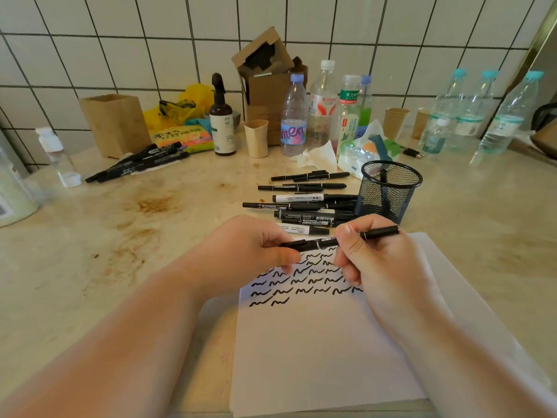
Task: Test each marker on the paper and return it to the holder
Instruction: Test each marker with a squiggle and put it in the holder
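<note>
Both hands hold one black marker (337,239) level above the top of the paper (325,342), which bears rows of black squiggles. The left hand (250,251) pinches its cap end at nine o'clock; the right hand (373,260) curls round the barrel at three o'clock. The mesh holder (387,191), with one marker in it, stands on the table (135,236) at one o'clock from the hands, just beside a row of loose markers (307,200) at twelve.
</note>
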